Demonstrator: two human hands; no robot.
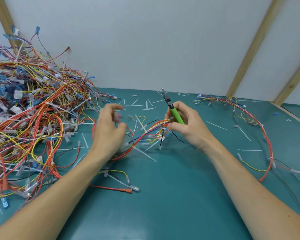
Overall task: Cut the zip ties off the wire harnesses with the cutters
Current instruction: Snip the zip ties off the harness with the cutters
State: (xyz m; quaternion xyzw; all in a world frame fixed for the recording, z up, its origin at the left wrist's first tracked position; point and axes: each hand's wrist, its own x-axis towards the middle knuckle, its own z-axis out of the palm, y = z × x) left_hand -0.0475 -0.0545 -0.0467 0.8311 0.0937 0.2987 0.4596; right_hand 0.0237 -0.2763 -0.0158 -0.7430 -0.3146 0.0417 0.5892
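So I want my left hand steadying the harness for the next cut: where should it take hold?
Pinch the red-and-yellow wire bundle from above, just left of its white zip tie. The wires run tight together there, clear of the green-handled cutters.

Green-handled cutters (176, 116), teal table (163, 196), red/yellow/blue harness pile (29, 122).

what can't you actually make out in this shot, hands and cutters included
- Left hand, head view: motion blur smears the fingers, so whether they pinch a wire is unclear.
- Cutters: the right hand covers most of the green handles, and the blades look closed, but they are too small to be sure.
- Harness pile: cut off by the left edge.
- Harness on the right: its lower end blurs at the right edge.
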